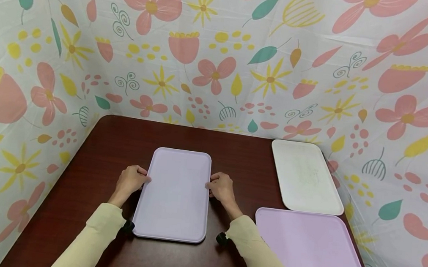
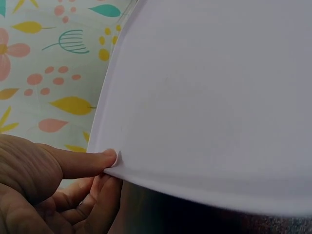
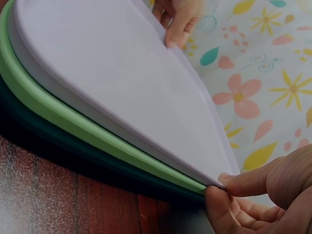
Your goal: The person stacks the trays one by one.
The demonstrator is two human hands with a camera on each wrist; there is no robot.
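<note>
A pale lavender tray (image 1: 176, 194) lies lengthwise in the middle of the table. My left hand (image 1: 131, 181) pinches its left rim, thumb on top and fingers underneath, as the left wrist view shows. On the opposite rim, my right hand (image 1: 222, 189) pinches at about the same height, thumb (image 3: 243, 185) on the upper side and curled fingers below. Directly beneath the lavender tray, the right wrist view shows the edge of a light green tray (image 3: 92, 131), with a dark band (image 3: 73, 156) under it. Most of the green tray is hidden by the lavender one.
A white tray (image 1: 309, 176) with faint greenish marks lies at the back right of the dark wooden table (image 1: 235, 152). A pink-lilac tray (image 1: 310, 252) lies in front of it, near my right forearm. Flower-patterned cloth (image 1: 221, 45) hangs behind and along both sides.
</note>
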